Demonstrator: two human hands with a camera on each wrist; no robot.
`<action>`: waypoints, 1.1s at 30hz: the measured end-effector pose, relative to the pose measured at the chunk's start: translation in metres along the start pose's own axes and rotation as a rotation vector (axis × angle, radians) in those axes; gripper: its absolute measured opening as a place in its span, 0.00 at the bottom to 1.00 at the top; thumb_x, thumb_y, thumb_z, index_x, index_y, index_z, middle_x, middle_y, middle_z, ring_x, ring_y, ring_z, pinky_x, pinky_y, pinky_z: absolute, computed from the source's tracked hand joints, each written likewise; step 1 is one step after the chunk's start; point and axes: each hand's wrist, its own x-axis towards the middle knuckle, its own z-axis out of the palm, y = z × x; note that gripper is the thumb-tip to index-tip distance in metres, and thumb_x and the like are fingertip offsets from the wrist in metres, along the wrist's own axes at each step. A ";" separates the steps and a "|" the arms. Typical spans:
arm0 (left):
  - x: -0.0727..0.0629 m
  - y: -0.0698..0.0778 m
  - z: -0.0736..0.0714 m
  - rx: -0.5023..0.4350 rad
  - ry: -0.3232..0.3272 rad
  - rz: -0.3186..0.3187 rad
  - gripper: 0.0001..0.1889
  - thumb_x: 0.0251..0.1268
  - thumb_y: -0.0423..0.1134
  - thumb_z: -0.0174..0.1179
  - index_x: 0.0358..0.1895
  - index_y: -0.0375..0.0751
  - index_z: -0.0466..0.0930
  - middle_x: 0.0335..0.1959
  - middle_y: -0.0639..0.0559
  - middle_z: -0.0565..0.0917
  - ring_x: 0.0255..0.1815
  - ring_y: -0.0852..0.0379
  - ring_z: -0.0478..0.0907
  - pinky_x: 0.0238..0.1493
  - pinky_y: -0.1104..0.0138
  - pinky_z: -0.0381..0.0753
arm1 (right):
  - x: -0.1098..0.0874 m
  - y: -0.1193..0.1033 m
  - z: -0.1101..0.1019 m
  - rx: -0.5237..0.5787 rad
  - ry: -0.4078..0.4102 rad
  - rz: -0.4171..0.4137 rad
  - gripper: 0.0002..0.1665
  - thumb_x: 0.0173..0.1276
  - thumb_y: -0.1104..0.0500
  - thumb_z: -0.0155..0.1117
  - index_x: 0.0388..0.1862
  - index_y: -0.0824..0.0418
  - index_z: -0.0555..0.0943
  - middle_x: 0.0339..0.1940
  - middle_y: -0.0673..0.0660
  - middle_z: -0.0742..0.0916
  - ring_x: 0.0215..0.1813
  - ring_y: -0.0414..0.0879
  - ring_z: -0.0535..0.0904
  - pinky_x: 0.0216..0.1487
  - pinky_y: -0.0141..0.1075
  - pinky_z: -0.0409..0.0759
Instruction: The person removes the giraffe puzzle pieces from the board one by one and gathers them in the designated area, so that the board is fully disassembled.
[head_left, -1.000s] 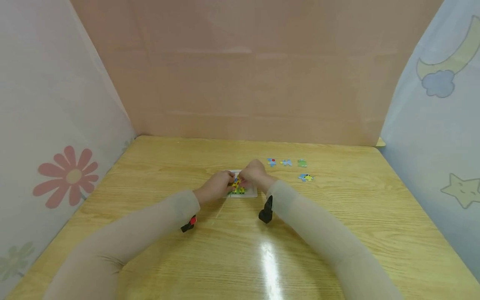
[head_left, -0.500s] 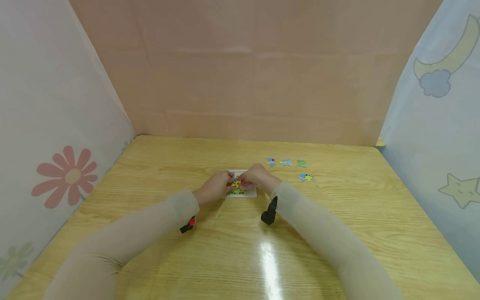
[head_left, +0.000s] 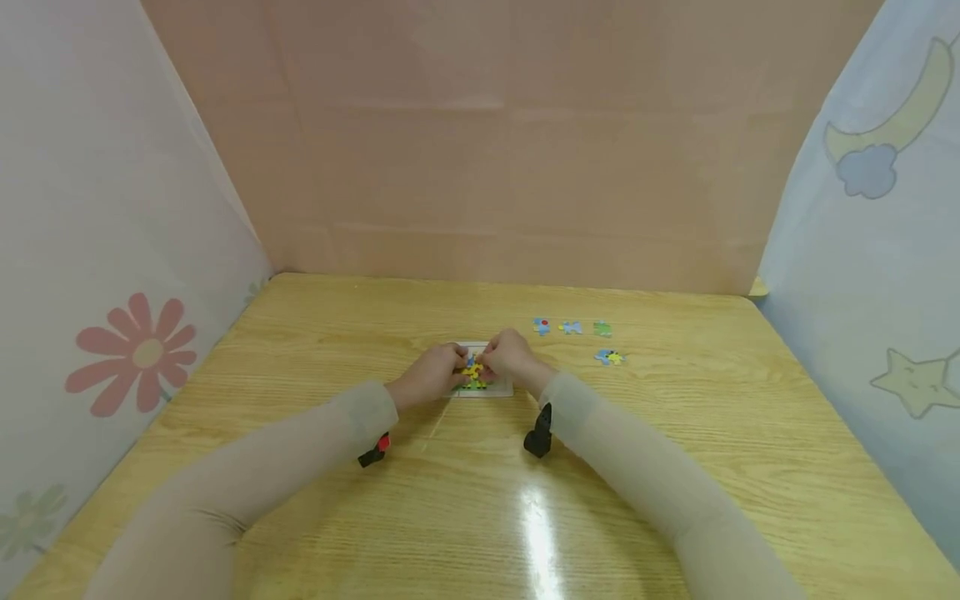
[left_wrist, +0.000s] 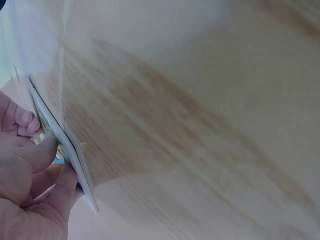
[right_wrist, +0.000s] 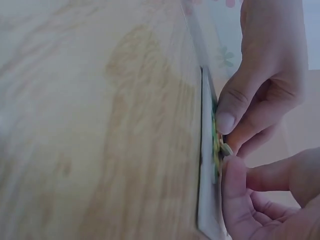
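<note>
A small white-bordered puzzle tray [head_left: 504, 389] lies mid-table, partly filled with a yellow, green and blue picture [head_left: 474, 375]. My left hand [head_left: 429, 372] rests at the tray's left side, thumb and forefinger apart on the picture; the left wrist view shows its thumb [left_wrist: 46, 152] against the pieces near the border. From the right, my right hand [head_left: 513, 354] reaches over the tray with bent fingers. In the right wrist view its fingertips [right_wrist: 233, 167] pinch a small puzzle piece [right_wrist: 227, 149], tilted up from the picture and close to the left fingers. The piece's printed side is mostly hidden.
Beyond my right hand lie loose puzzle pieces: a blue one with a red dot [head_left: 542, 326], a light-blue one [head_left: 571, 327], a green one [head_left: 602, 328] and a blue-and-yellow one [head_left: 611, 357]. A brown backdrop [head_left: 510, 167] and printed side cloths enclose the wooden table [head_left: 420, 517].
My right hand has shifted slightly right and toward me, its fingers changing angle over the tray. The left hand stays almost still. The loose pieces stay where they were.
</note>
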 end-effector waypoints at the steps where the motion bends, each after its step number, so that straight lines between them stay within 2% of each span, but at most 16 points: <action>1: 0.000 0.000 0.000 -0.001 -0.002 -0.004 0.13 0.65 0.37 0.63 0.46 0.30 0.84 0.62 0.37 0.77 0.64 0.42 0.74 0.63 0.57 0.76 | 0.000 0.001 0.000 0.000 -0.002 0.002 0.10 0.69 0.65 0.61 0.29 0.69 0.83 0.31 0.60 0.88 0.25 0.43 0.84 0.31 0.32 0.85; 7: 0.002 0.000 0.000 0.001 -0.004 0.000 0.15 0.65 0.38 0.63 0.50 0.30 0.83 0.62 0.38 0.76 0.64 0.42 0.74 0.64 0.56 0.75 | 0.001 0.007 0.002 0.049 0.014 0.012 0.09 0.70 0.64 0.61 0.32 0.69 0.83 0.28 0.59 0.87 0.22 0.42 0.82 0.28 0.32 0.84; 12: 0.003 0.001 -0.002 -0.008 -0.009 -0.012 0.17 0.65 0.37 0.63 0.53 0.30 0.81 0.63 0.38 0.76 0.65 0.42 0.73 0.65 0.57 0.74 | -0.001 0.009 0.003 0.120 0.018 0.012 0.08 0.70 0.64 0.60 0.34 0.69 0.81 0.29 0.61 0.88 0.24 0.44 0.84 0.30 0.34 0.86; 22: 0.007 -0.001 0.000 -0.009 0.004 0.012 0.15 0.64 0.36 0.64 0.49 0.29 0.83 0.61 0.37 0.77 0.63 0.42 0.75 0.62 0.56 0.76 | -0.002 0.017 0.002 0.229 0.003 -0.014 0.08 0.72 0.64 0.58 0.37 0.68 0.79 0.28 0.57 0.84 0.25 0.42 0.82 0.30 0.32 0.85; 33: 0.005 -0.002 0.003 -0.048 0.003 -0.024 0.18 0.65 0.38 0.63 0.55 0.31 0.80 0.63 0.39 0.76 0.64 0.43 0.73 0.66 0.55 0.72 | -0.001 0.020 0.001 0.209 -0.019 -0.027 0.08 0.72 0.63 0.58 0.38 0.68 0.79 0.26 0.56 0.83 0.24 0.41 0.81 0.30 0.32 0.85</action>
